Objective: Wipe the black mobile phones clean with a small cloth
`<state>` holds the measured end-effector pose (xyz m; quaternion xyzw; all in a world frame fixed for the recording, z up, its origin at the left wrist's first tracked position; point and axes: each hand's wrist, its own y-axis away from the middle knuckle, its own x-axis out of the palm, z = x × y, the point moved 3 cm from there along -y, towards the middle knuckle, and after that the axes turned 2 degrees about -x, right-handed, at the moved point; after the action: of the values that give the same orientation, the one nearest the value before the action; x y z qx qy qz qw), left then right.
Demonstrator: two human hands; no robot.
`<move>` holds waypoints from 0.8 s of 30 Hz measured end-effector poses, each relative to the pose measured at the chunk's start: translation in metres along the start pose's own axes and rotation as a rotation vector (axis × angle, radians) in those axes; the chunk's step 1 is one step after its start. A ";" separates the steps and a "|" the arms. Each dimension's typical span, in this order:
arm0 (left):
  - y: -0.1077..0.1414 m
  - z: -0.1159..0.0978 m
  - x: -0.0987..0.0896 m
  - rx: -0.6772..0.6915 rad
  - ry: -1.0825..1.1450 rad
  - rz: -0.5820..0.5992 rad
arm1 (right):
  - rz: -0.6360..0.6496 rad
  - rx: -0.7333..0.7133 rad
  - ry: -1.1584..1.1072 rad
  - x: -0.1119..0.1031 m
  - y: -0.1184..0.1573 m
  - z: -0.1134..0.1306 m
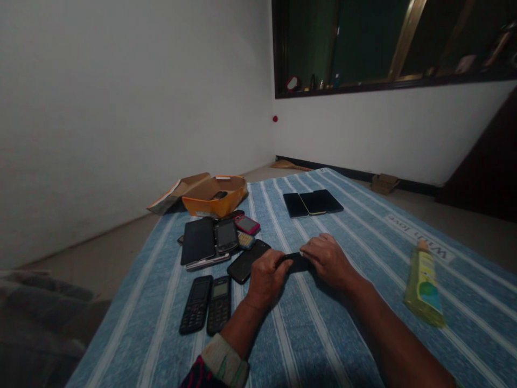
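Observation:
Between my hands, just above the striped cloth, is a dark, thin phone (297, 262), seen nearly edge-on. My left hand (266, 277) is closed on its left end, and my right hand (328, 260) grips the right end. Fingers cover both ends of it. Close to my left hand lies a black smartphone (244, 264), face unclear. Two keypad phones, one black (196, 304) and one with a grey screen (219, 305), lie side by side left of my left forearm.
A heap of phones (226, 235) with a black tablet-like slab (197, 241) lies left, before an open orange cardboard box (214, 207) holding a phone. Several dark smartphones (313, 203) lie farther back. A yellow-green bottle (424, 288) rests at right on the blue striped cloth (347, 334).

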<state>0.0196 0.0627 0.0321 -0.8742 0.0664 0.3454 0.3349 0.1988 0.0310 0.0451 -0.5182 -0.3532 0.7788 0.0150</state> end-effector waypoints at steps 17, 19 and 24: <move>0.000 -0.002 0.001 0.008 -0.048 0.010 | -0.003 -0.048 0.010 0.004 -0.002 0.010; 0.001 -0.001 0.001 0.014 -0.061 0.018 | -0.014 -0.057 0.030 0.009 -0.006 0.022; 0.001 0.000 0.002 0.034 -0.061 0.027 | -0.012 -0.068 0.040 0.014 -0.009 0.036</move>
<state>0.0204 0.0619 0.0305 -0.8564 0.0739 0.3751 0.3470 0.1600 0.0240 0.0465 -0.5317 -0.3821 0.7557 0.0090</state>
